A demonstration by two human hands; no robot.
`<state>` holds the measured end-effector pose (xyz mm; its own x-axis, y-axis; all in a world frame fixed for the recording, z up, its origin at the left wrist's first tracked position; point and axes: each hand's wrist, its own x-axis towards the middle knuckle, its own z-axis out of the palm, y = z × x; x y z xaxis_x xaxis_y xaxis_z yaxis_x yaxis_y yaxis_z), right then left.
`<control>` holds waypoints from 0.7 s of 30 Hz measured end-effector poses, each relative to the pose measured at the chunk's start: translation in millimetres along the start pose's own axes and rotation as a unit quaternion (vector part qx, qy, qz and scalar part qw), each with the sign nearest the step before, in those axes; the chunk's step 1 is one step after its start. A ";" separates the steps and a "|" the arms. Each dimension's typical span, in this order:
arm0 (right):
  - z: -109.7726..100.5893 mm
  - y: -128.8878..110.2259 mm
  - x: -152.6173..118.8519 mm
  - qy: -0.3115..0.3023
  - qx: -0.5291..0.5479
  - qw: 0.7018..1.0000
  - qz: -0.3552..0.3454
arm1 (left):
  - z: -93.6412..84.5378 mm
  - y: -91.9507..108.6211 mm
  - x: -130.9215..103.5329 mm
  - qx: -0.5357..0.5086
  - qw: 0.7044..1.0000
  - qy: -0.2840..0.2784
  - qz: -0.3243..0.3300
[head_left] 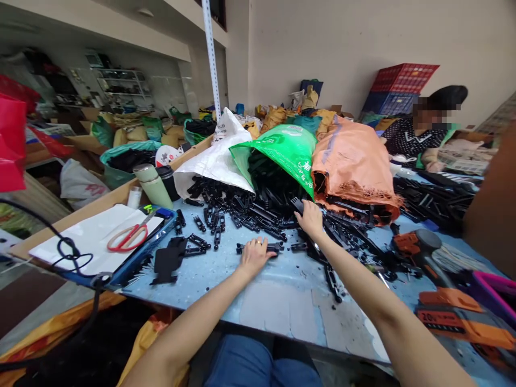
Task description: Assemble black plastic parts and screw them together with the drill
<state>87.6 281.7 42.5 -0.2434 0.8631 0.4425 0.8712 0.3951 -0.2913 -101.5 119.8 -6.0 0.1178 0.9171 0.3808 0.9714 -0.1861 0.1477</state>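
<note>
My left hand (253, 255) lies low on the blue tabletop, its fingers curled over a black plastic bar (274, 247) whose ends stick out on both sides. My right hand (311, 219) is at the mouth of a green bag (288, 141), closed on a flat black plastic piece (298, 205). Black plastic parts (237, 207) spill from the green bag and from a white sack (220, 153) beside it. Left of my left hand are a flat black plate (168, 263) and several short black linkage pieces (197, 242).
Red-handled scissors (128, 238) lie on white paper (86, 242) in a blue tray, with a green flask (152, 185) behind. An orange sack (352, 161) stands at the right. A cordless power tool (447, 301) lies near right. Across the table sits another person (415, 134).
</note>
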 end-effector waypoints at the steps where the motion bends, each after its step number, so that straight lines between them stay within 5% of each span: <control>1: 1.6 9.3 14.3 -0.028 -0.029 0.999 0.011 | -1.5 -10.9 8.8 0.008 0.999 0.005 -0.048; 6: 5.1 21.4 29.5 -0.064 -0.007 0.998 0.000 | -26.8 -80.4 11.5 0.048 0.947 -0.003 -0.316; 10: -13.3 0.9 -9.5 -0.109 0.236 0.966 -0.008 | -36.2 -111.4 -0.1 0.034 0.932 -0.026 -0.360; 13: -40.3 -14.7 -64.8 -0.233 0.316 0.914 -0.102 | -39.3 -100.5 -9.4 0.005 0.940 -0.029 -0.340; 16: -63.2 -21.0 -124.7 -0.327 0.237 0.880 -0.252 | -44.6 -69.4 -28.4 -0.083 0.960 -0.029 -0.267; 18: -68.4 -21.6 -155.4 -0.310 0.153 0.892 -0.292 | -47.2 -42.9 -44.5 -0.185 0.961 -0.023 -0.203; 21: -58.7 -27.4 -180.3 -0.232 0.021 0.960 -0.157 | -46.2 -2.9 -63.6 -0.298 0.936 -0.030 -0.185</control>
<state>132.6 96.8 20.4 -0.6629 0.7432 0.0909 0.7085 0.6619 -0.2447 -121.3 45.7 11.5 -0.1760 0.9723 0.1538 0.6618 0.0012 0.7497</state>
